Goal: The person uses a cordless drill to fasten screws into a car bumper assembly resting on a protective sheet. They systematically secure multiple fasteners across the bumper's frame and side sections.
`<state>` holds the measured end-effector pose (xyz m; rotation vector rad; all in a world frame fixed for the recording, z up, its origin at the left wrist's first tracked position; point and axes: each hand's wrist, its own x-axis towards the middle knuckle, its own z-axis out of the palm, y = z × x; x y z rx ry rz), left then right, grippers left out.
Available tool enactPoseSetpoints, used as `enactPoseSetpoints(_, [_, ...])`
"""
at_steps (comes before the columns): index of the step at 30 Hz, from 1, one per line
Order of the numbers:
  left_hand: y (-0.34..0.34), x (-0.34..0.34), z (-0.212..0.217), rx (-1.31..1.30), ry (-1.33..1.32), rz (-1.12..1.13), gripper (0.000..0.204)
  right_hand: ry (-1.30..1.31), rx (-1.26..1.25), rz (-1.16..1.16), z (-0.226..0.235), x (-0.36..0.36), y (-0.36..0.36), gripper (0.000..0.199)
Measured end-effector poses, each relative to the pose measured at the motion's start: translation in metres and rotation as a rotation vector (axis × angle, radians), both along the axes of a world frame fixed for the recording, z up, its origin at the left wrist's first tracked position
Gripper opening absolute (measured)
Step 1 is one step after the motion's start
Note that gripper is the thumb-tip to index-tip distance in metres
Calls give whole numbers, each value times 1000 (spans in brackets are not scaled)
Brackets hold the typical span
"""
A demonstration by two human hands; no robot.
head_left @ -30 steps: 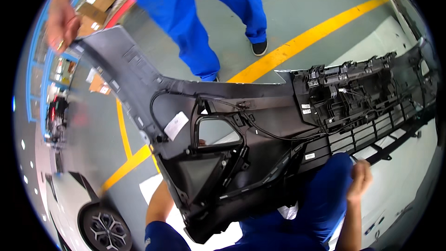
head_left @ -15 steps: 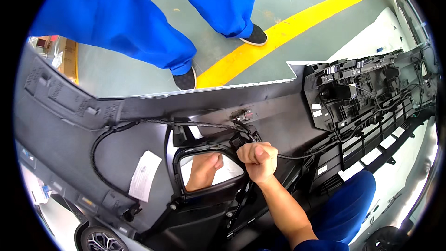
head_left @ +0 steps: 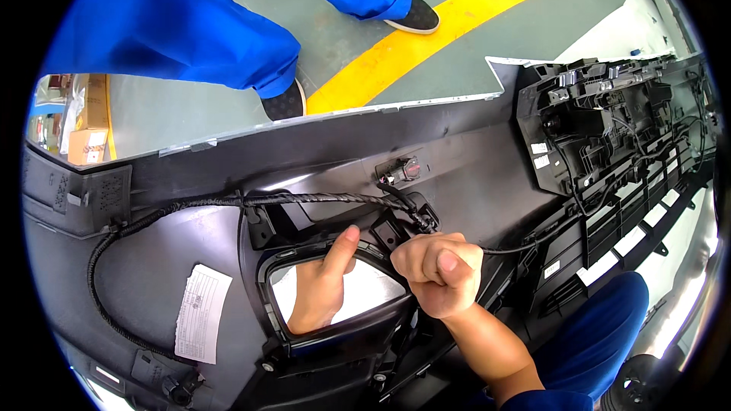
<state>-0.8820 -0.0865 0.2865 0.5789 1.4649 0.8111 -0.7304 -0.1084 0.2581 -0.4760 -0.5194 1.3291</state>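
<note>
A large black bumper cover lies inner side up before me. My left hand comes up through the opening of a black frame in it. Its thumb lies over the frame's upper rim; most of its fingers are hidden below, closed on the rim. My right hand is closed in a fist just right of the frame, thumb pressed on the curled fingers. What it holds, if anything, is hidden. A taped black wiring harness runs to a small connector above that fist, and a thinner cable emerges at its right.
A round sensor sits in the cover above my hands. To the right is a black grille assembly with cables. A paper label lies at left. Another person's blue trouser legs stand beyond the cover, near a yellow floor line.
My left thumb has risen from inside the opening onto the frame's upper rim. My right hand stays in a fist near the connector. The view has shifted closer.
</note>
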Motion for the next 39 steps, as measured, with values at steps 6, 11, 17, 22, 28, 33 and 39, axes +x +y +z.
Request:
enactPoseSetpoints(6, [0,-3,0,-1,-11,-3,16,62,4,42,29,3,-4,48])
enactPoseSetpoints(11, [0,-5,-4,87,36,-91,19,-426,204,25,7,-28,-2,42])
enactPoseSetpoints(17, [1,-9,-6,288,73,-134,18,-443,42,186,21,-29,7,46])
enactPoseSetpoints(22, [-2,-15,-12,322,184,-191,26,-240,10,181,26,-16,19,53])
enactPoseSetpoints(28, [-6,-55,-9,397,178,-166,29,-245,217,299,72,-79,62,46])
enactPoseSetpoints(33, [-24,-86,0,308,67,-54,29,-824,838,358,66,-113,111,33])
enactPoseSetpoints(39, [-83,-150,20,158,-89,264,29,-884,393,363,72,-64,91,40])
